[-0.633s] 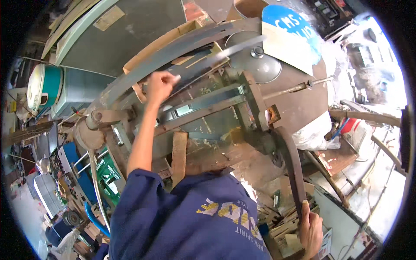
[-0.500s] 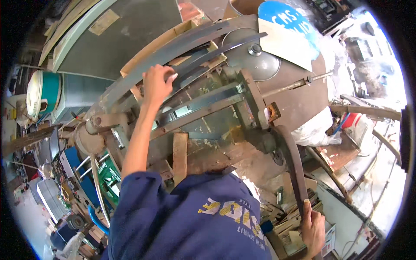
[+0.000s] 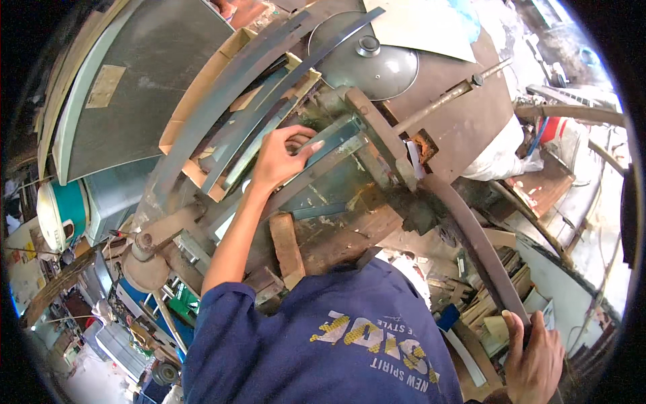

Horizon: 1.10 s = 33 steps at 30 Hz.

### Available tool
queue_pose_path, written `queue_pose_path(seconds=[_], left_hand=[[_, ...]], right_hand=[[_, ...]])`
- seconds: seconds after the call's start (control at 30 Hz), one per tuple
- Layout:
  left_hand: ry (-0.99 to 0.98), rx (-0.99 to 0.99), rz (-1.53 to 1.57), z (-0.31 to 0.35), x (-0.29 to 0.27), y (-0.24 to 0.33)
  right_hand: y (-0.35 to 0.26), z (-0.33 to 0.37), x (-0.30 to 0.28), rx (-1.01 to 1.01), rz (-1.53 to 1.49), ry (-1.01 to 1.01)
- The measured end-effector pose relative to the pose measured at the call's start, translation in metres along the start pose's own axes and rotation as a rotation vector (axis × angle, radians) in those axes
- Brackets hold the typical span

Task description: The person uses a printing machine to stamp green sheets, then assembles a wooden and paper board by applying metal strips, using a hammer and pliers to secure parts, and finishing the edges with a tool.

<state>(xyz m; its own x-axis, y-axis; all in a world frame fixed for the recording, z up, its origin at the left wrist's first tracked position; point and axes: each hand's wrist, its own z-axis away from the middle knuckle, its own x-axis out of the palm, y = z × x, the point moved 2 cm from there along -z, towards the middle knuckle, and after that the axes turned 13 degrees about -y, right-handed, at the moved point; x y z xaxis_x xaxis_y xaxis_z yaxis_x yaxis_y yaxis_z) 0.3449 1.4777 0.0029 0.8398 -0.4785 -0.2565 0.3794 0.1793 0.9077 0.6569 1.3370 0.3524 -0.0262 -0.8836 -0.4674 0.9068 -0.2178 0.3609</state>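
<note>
At lower right, the right hand (image 3: 536, 358) holds the curved lever (image 3: 482, 249) in a closed grip; centrally, the left hand (image 3: 282, 160) curls at the metal strip (image 3: 338, 137) within the machine frame (image 3: 383, 143), its grip's closure indeterminable.

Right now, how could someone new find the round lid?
Find the long cardboard box at the upper left, with dark metal strips over it. Just right of its far end is the round grey lid, one strip crossing its edge. Unlike those long strips, it's a circle with a knob in the middle.
</note>
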Motion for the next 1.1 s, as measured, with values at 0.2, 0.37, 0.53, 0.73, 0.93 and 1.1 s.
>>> queue_pose_path(seconds=[0.2,0.37,0.53,0.73,0.93,1.1], left_hand=[[-0.101,-0.098,-0.087,-0.028,0.009,0.006],[-0.083,-0.048,-0.018,-0.027,0.013,-0.004],[-0.077,-0.068,-0.047,-0.026,0.013,0.005],[-0.053,-0.039,-0.02,-0.026,0.014,0.006],[-0.053,-0.049,-0.091,-0.027,0.012,0.011],[-0.035,-0.044,-0.015,-0.025,0.014,0.004]], right_hand=[[-0.009,-0.005,-0.001,0.114,0.047,-0.057],[0.001,-0.009,0.021,0.155,0.0,-0.026],[0.021,-0.018,0.036,0.056,-0.01,-0.008],[0.028,-0.031,0.043,0.012,-0.184,-0.129],[0.035,-0.038,0.05,-0.037,-0.243,-0.158],[0.032,-0.046,0.046,-0.079,-0.319,-0.222]])
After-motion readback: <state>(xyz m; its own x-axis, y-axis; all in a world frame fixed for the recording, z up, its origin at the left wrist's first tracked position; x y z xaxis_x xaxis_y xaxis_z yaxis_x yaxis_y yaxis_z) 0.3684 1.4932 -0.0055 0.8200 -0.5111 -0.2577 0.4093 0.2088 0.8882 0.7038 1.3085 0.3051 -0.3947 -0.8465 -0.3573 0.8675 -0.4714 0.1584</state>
